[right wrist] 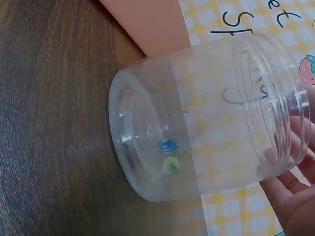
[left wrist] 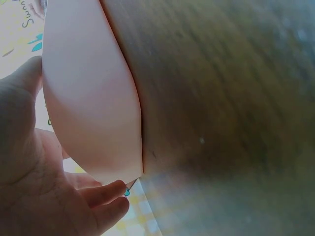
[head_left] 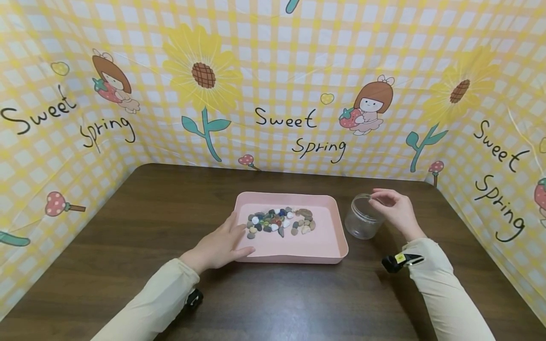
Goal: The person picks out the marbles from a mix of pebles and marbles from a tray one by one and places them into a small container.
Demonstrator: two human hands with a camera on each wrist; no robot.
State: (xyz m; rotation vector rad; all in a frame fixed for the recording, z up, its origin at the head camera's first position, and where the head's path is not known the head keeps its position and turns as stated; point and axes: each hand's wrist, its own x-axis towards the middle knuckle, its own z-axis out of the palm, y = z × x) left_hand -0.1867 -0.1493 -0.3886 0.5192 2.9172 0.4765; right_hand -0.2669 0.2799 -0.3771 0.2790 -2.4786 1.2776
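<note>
A pink tray (head_left: 324, 227) holds a cluster of small stones (head_left: 268, 222), white, grey, tan and dark, with some coloured glassy ones among them. My left hand (head_left: 219, 244) rests at the tray's left front corner, thumb along the front rim and fingers spread over the left side. Right of the tray stands a clear jar (head_left: 361, 222) without a lid. My right hand (head_left: 394, 210) is at the jar's mouth, thumb and index finger apart with nothing visible between them. Inside the jar, the right wrist view shows a blue marble (right wrist: 169, 145) and a yellow-green marble (right wrist: 172, 165).
Everything stands on a dark brown wooden table (head_left: 170, 203). A yellow checked cloth (head_left: 273, 71) with printed flowers and lettering hangs behind and along both sides. The jar is close beside the tray's right wall.
</note>
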